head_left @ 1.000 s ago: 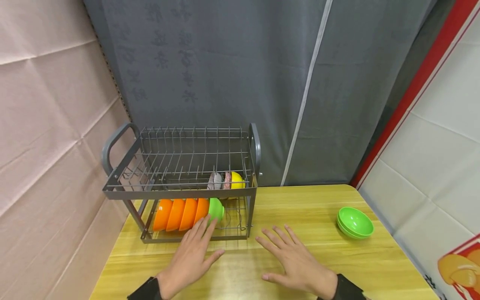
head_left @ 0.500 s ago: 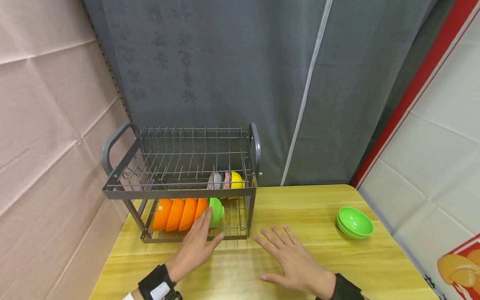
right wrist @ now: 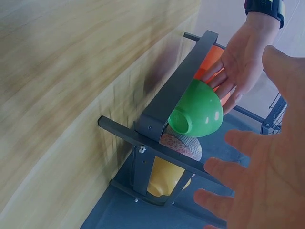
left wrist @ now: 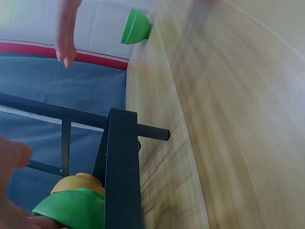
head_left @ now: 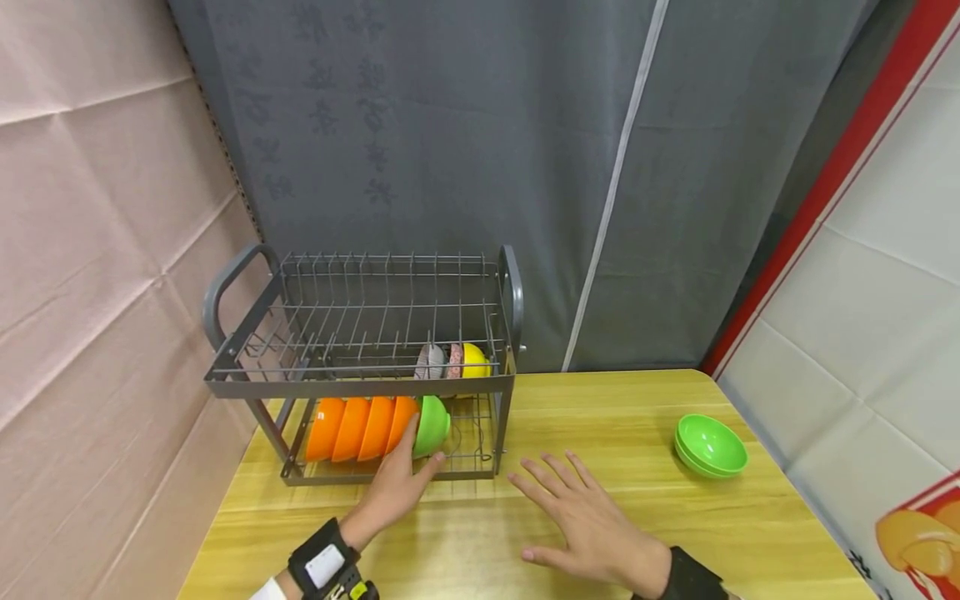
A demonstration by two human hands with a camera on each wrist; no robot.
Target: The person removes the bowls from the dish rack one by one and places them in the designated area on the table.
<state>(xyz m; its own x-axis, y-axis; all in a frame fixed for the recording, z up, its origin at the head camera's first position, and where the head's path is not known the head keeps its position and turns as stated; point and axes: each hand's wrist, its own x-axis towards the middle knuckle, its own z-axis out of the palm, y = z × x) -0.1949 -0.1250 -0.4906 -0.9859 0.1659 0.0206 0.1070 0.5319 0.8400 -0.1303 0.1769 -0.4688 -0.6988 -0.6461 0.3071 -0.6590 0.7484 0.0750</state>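
Note:
My left hand point(head_left: 401, 479) reaches into the lower tier of the dark grey dish rack point(head_left: 360, 389). Its fingers are at the rim of a green bowl point(head_left: 432, 427) standing on edge, on the side facing a row of orange bowls point(head_left: 351, 429). The thumb stays apart from the bowl. In the right wrist view the left fingers point(right wrist: 221, 78) lie fairly straight beside the green bowl point(right wrist: 202, 109). My right hand point(head_left: 585, 525), fingers spread, is over the table right of the rack and holds nothing.
Two nested green bowls point(head_left: 711, 446) stand at the table's right. Behind the green bowl in the rack are patterned bowls point(head_left: 431, 363) and a yellow bowl point(head_left: 475, 361). A grey curtain point(head_left: 450, 167) hangs behind the wooden table point(head_left: 600, 417); a pink cloth wall point(head_left: 97, 333) borders the left.
My left hand has moved forward into the rack, its fingers slipping in beside the green bowl, which has shifted very slightly right. The right hand has barely moved.

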